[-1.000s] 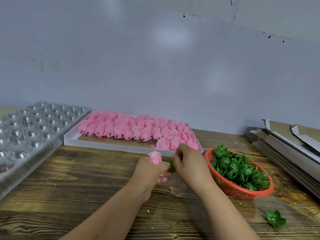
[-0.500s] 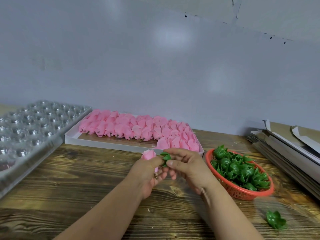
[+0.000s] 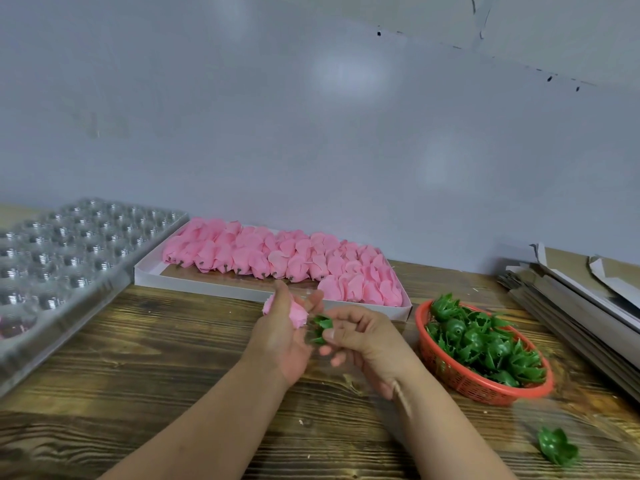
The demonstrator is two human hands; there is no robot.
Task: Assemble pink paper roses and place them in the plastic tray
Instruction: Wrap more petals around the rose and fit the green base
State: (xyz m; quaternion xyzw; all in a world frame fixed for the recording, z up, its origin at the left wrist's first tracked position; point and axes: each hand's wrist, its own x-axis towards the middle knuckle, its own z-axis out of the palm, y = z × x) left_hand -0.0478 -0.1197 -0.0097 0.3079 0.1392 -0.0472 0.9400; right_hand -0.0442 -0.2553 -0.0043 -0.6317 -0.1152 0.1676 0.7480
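My left hand (image 3: 282, 336) holds a pink paper rose (image 3: 297, 313) above the middle of the wooden table. My right hand (image 3: 363, 337) pinches a green plastic calyx (image 3: 321, 325) right against the rose's base. Behind the hands, a white flat box (image 3: 194, 284) is filled with several pink rose heads (image 3: 277, 256). The clear plastic tray (image 3: 65, 258) with round cells stands at the left; one pink shape shows in a near cell at its left edge.
A red mesh basket (image 3: 446, 370) holding several green calyxes stands to the right of my hands. One loose green calyx (image 3: 556, 446) lies on the table at the front right. Flat cardboard sheets (image 3: 581, 306) are stacked at the far right. A grey wall runs behind.
The rose has tipped over sideways in my left hand, and my right hand has brought the green calyx from beside it up against its base.
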